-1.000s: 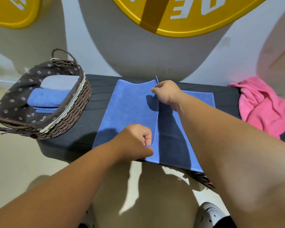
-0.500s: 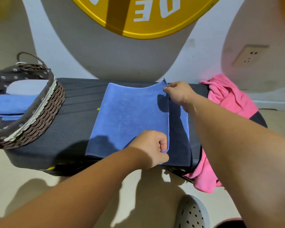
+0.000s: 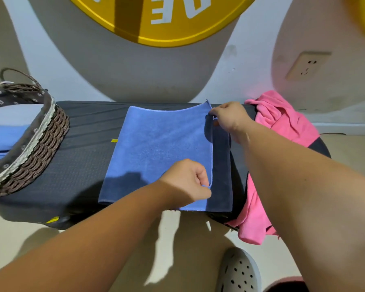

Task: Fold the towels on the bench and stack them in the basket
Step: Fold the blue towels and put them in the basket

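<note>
A blue towel lies folded over on the dark bench. My left hand pinches the near corner of its upper layer. My right hand pinches the far corner of the same edge. That edge sits just short of the lower layer's right side, which lies in shadow. A crumpled pink towel rests on the bench's right end and hangs over its front. The wicker basket at the left holds folded blue and pale grey towels.
The bench backs onto a wall with a yellow round sign and a power socket. A perforated white shoe stands on the floor at the lower right. Bare bench surface lies between the basket and the blue towel.
Both hands have carried the towel's upper layer rightward, covering more of the lower layer. The view has swung right, pushing the basket to the left edge.
</note>
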